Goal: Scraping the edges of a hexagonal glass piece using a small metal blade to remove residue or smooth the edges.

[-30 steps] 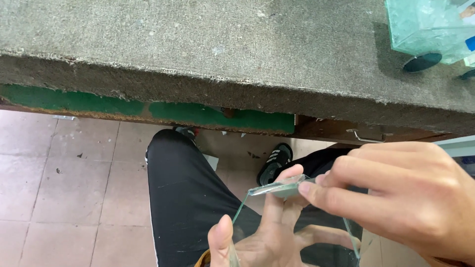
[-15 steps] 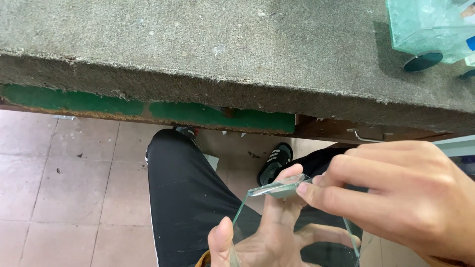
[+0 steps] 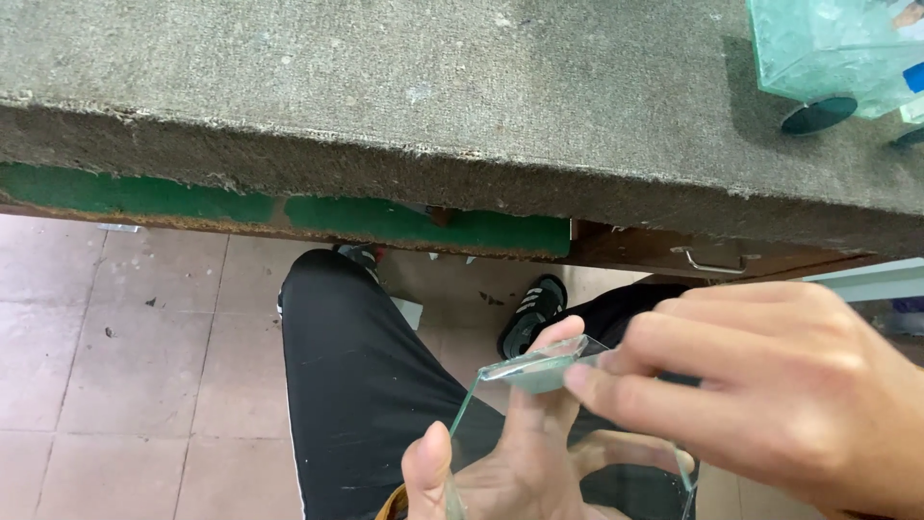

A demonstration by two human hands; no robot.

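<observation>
So the glass pane [image 3: 539,371] sits low, just below the front edge of the grey felt-topped workbench [image 3: 385,106], over the lap in black trousers [image 3: 356,385]. Left hand [image 3: 500,462] props it from underneath, thumb and fingers spread against the glass. Right hand [image 3: 770,395] pinches its top edge, fingertips pressed together on it. A stack of greenish glass [image 3: 828,48] rests on the bench's far right.

The person is wearing plain black trousers [image 3: 356,385] covering both legs, with a thin pale seam line showing along the outer edge of the left leg. Dark sneakers [image 3: 531,313] with pale side stripes are covering the feet. Both hands, the left [image 3: 500,462] and the right [image 3: 770,385], are bare, showing no gloves or rings.
</observation>
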